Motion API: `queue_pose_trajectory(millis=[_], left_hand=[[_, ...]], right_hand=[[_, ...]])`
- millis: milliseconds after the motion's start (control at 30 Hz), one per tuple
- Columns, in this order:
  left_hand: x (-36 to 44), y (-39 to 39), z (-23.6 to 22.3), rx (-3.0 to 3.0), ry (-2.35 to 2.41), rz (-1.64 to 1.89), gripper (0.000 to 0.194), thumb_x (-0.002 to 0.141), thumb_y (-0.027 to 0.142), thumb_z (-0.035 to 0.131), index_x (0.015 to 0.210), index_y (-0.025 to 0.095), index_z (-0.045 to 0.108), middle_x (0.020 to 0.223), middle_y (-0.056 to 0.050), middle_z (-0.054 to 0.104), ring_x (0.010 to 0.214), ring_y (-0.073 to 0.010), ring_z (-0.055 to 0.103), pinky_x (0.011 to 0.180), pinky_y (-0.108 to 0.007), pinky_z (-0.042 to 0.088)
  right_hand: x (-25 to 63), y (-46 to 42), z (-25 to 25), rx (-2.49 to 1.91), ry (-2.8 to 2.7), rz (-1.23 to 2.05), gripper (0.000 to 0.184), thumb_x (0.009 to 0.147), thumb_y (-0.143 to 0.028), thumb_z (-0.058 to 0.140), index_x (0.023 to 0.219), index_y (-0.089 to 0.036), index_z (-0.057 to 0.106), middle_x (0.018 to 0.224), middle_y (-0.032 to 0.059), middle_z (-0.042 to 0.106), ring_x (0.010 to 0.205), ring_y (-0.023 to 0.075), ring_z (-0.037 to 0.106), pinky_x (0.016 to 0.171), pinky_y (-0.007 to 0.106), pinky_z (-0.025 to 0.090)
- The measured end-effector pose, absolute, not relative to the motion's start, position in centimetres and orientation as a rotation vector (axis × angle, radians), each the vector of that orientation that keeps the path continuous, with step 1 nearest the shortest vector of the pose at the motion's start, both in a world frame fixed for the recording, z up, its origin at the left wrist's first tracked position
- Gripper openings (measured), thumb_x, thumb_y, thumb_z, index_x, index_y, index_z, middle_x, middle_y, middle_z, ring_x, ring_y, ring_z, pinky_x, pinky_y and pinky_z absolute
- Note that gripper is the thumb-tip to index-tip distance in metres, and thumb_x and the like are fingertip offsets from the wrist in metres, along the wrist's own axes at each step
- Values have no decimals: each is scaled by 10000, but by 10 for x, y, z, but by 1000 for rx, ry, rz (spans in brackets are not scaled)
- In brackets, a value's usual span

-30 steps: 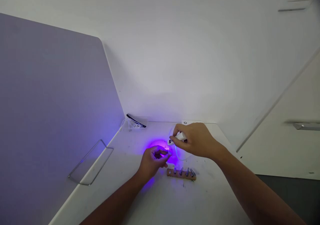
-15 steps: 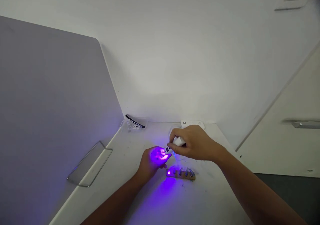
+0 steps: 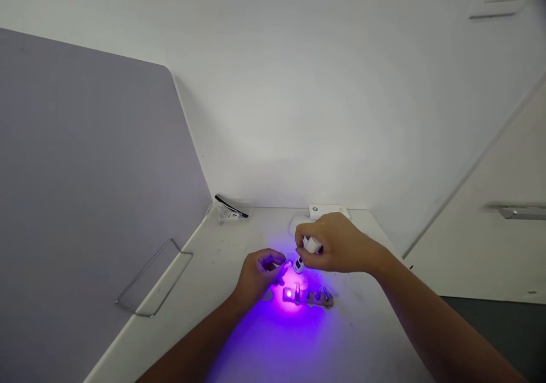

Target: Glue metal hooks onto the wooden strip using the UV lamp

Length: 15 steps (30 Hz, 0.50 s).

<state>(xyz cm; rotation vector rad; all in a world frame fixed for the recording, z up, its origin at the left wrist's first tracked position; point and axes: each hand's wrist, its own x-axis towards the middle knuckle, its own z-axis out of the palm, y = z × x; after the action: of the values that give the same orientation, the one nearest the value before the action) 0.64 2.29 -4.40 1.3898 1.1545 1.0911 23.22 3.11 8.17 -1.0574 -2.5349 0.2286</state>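
My right hand [image 3: 326,244] is closed around a white handheld UV lamp [image 3: 313,245], whose head points down and glows violet. My left hand [image 3: 262,272] is just left of the lamp head. Its thumb and forefinger are pinched together at a small pale thing, too small and too washed out by the glow to name. Below both hands, a short brownish strip [image 3: 316,299] lies on the white tabletop. Several slim pointed pieces [image 3: 318,292], which look like false nail tips, stand on it. The violet light falls brightest on the strip's left end.
A clear packet with a black strap [image 3: 232,207] lies at the back left corner. A white flat box [image 3: 328,209] sits by the wall behind my right hand. A bent wire frame [image 3: 153,278] juts from the left panel [image 3: 106,173]. At right is a cabinet door handle [image 3: 522,213].
The lamp has tilted more downward and shifted slightly right, away from my left hand. Its violet light has moved off my left palm onto the strip and tabletop. My left fingers have turned into a visible pinch.
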Motion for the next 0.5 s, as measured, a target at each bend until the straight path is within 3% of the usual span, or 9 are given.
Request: queue_pose_trajectory(millis=[167, 367, 500], left_hand=[[7, 21, -42, 1406, 1159, 1067, 213, 752, 321, 836, 821, 137, 754, 624, -14, 711, 510, -167, 692, 487, -243, 564], [10, 22, -39, 1446, 1178, 1041, 318, 760, 416, 849, 885, 134, 774, 702, -42, 752, 496, -168, 693, 486, -249, 561], [10, 23, -41, 1441, 1166, 1059, 314, 722, 406, 884, 834, 138, 763, 680, -31, 738, 498, -161, 689, 487, -238, 554]], right_hand=[[224, 26, 83, -1027, -2485, 197, 104, 916, -337, 637, 894, -251, 692, 544, -71, 626, 526, 109, 522, 595, 250, 294], [224, 33, 75, -1140, -2371, -7, 236, 994, -452, 557, 950, -265, 694, 496, -57, 571, 506, 130, 489, 599, 269, 269], [229, 35, 74, -1172, -2372, 0, 185, 976, -419, 581, 969, -268, 688, 537, -52, 624, 519, 135, 517, 617, 271, 293]])
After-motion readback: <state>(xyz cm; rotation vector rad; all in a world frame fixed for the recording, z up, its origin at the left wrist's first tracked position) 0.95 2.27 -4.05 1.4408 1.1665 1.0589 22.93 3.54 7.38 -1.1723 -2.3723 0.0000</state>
